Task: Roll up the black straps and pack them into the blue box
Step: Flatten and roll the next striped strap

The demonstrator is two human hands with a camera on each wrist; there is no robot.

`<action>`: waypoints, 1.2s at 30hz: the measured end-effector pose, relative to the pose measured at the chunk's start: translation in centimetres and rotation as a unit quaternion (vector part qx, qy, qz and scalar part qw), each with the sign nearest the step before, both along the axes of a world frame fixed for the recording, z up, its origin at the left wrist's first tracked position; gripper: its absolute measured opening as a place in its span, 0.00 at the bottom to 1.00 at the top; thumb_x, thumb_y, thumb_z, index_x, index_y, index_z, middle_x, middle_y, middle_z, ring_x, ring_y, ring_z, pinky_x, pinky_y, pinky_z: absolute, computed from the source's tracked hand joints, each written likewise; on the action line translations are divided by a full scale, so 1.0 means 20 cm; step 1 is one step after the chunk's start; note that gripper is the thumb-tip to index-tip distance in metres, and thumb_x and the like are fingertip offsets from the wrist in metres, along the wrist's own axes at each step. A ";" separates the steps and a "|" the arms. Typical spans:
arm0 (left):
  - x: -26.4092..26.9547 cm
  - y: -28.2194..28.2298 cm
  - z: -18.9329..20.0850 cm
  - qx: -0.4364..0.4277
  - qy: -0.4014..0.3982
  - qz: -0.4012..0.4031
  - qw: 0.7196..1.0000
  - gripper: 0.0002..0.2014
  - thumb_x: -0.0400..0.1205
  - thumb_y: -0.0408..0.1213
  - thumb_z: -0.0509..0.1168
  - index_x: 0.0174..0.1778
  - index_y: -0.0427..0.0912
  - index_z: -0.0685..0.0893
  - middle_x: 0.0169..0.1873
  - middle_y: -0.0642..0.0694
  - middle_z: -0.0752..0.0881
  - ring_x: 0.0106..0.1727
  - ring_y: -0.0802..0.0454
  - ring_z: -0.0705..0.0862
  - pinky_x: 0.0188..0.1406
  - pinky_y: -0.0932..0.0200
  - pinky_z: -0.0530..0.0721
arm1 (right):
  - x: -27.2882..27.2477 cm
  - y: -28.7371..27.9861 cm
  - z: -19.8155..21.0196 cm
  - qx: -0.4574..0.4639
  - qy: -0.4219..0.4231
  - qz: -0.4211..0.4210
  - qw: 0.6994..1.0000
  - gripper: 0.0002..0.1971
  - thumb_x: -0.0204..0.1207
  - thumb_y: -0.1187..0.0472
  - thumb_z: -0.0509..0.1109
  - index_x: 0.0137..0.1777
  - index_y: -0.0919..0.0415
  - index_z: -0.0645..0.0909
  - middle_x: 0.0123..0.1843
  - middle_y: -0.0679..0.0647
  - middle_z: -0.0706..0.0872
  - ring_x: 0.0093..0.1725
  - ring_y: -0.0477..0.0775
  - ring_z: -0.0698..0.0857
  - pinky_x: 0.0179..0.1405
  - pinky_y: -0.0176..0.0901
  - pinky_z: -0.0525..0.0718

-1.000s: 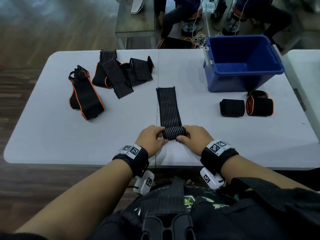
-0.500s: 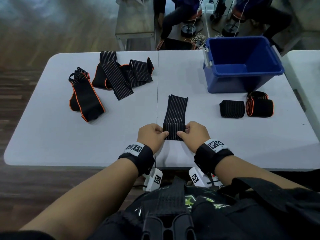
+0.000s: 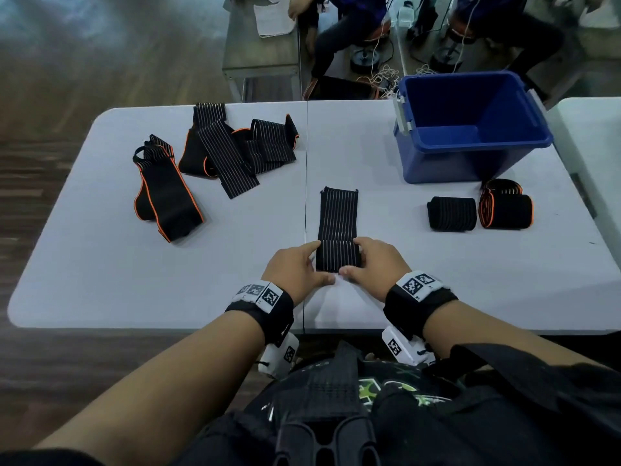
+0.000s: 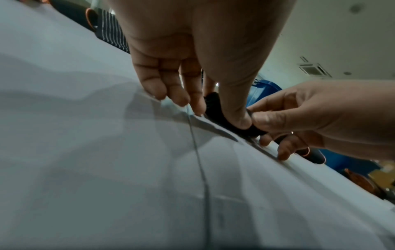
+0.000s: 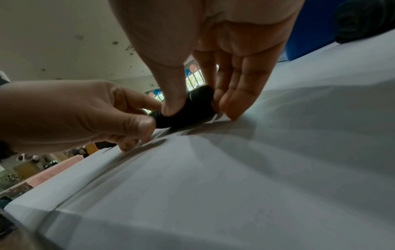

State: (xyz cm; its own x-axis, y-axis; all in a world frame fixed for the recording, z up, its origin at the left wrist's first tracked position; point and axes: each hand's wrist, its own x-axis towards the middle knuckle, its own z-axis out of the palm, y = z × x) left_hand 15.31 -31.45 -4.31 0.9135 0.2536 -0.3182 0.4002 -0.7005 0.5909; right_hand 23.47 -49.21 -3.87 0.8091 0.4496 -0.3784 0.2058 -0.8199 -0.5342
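Strap (image 3: 338, 227) lies flat on the surface (image 3: 100, 264) mid-table, its rolled near end pinched by left hand (image 3: 295, 270) and right hand (image 3: 379, 264); uneven thumb pressure could skew or loosen the roll.

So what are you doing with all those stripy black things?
A person is rolling up a black strap on the white table. The left hand and right hand pinch the rolled end from both sides; the rest lies flat, not yet rolled. Two finished rolls sit beside the blue box, and nothing shows inside it. More loose straps wait on the far left.
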 end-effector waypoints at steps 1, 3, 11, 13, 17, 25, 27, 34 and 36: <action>0.00 0.01 0.00 0.026 0.010 -0.023 0.999 0.39 0.72 0.54 0.79 0.80 0.55 0.75 0.48 0.50 0.90 0.53 0.50 0.87 0.59 0.51 0.85 | 0.01 0.00 0.00 -0.018 -0.001 0.020 1.000 0.38 0.71 0.48 0.78 0.79 0.56 0.71 0.65 0.56 0.83 0.64 0.57 0.83 0.65 0.49 0.81; 0.01 0.02 0.00 0.051 0.007 -0.033 0.998 0.34 0.77 0.50 0.76 0.79 0.56 0.75 0.46 0.49 0.87 0.52 0.48 0.86 0.57 0.50 0.85 | 0.03 0.00 0.00 -0.030 0.001 0.034 0.999 0.36 0.72 0.50 0.78 0.79 0.56 0.71 0.67 0.57 0.82 0.65 0.58 0.81 0.66 0.48 0.80; 0.11 -0.02 -0.01 -0.024 0.032 0.026 0.999 0.22 0.88 0.54 0.58 0.41 0.41 0.85 0.36 0.44 0.88 0.43 0.45 0.85 0.48 0.48 0.85 | 0.11 0.05 0.05 -0.037 0.013 -0.070 0.997 0.24 0.83 0.44 0.64 0.29 0.57 0.75 0.29 0.51 0.78 0.31 0.52 0.77 0.25 0.41 0.65; 0.12 -0.03 0.00 -0.014 0.048 0.028 0.998 0.25 0.89 0.54 0.58 0.34 0.39 0.82 0.31 0.43 0.85 0.39 0.44 0.83 0.42 0.51 0.81 | 0.10 0.06 0.04 -0.051 0.007 -0.098 0.994 0.26 0.83 0.43 0.65 0.27 0.58 0.72 0.26 0.52 0.76 0.27 0.50 0.74 0.23 0.42 0.63; 0.15 -0.03 0.01 0.014 0.068 0.051 0.996 0.25 0.86 0.54 0.63 0.26 0.43 0.78 0.23 0.48 0.79 0.30 0.48 0.79 0.33 0.56 0.73 | 0.11 0.08 0.02 -0.022 0.035 -0.153 0.987 0.26 0.77 0.41 0.70 0.29 0.61 0.75 0.26 0.54 0.81 0.28 0.57 0.82 0.25 0.45 0.76; 0.14 0.02 0.01 0.019 0.034 0.090 0.995 0.14 0.79 0.54 0.72 0.38 0.47 0.82 0.36 0.51 0.86 0.40 0.52 0.84 0.36 0.57 0.76 | 0.10 0.10 0.02 0.208 0.133 -0.245 0.938 0.24 0.62 0.52 0.85 0.52 0.58 0.79 0.55 0.59 0.87 0.52 0.56 0.88 0.55 0.56 0.88; 0.12 0.03 0.01 -0.006 0.004 0.108 0.994 0.13 0.76 0.51 0.75 0.48 0.50 0.82 0.41 0.52 0.85 0.44 0.54 0.84 0.39 0.57 0.76 | 0.09 0.11 0.03 0.247 0.139 -0.222 0.933 0.26 0.67 0.60 0.84 0.60 0.57 0.75 0.60 0.56 0.84 0.58 0.53 0.84 0.55 0.43 0.83; 0.08 0.03 0.01 -0.031 -0.061 0.014 0.998 0.35 0.74 0.43 0.78 0.79 0.53 0.75 0.68 0.48 0.80 0.66 0.48 0.80 0.69 0.53 0.78 | 0.09 0.12 0.05 0.313 0.159 -0.113 0.929 0.30 0.68 0.75 0.79 0.67 0.61 0.72 0.60 0.56 0.88 0.53 0.52 0.86 0.42 0.27 0.82; 0.07 0.01 0.03 -0.050 -0.058 0.014 0.997 0.35 0.73 0.40 0.78 0.78 0.52 0.76 0.68 0.49 0.81 0.63 0.48 0.81 0.66 0.51 0.80 | 0.09 0.12 0.06 0.311 0.148 -0.088 0.935 0.30 0.66 0.76 0.79 0.66 0.60 0.73 0.59 0.55 0.89 0.52 0.49 0.86 0.44 0.25 0.81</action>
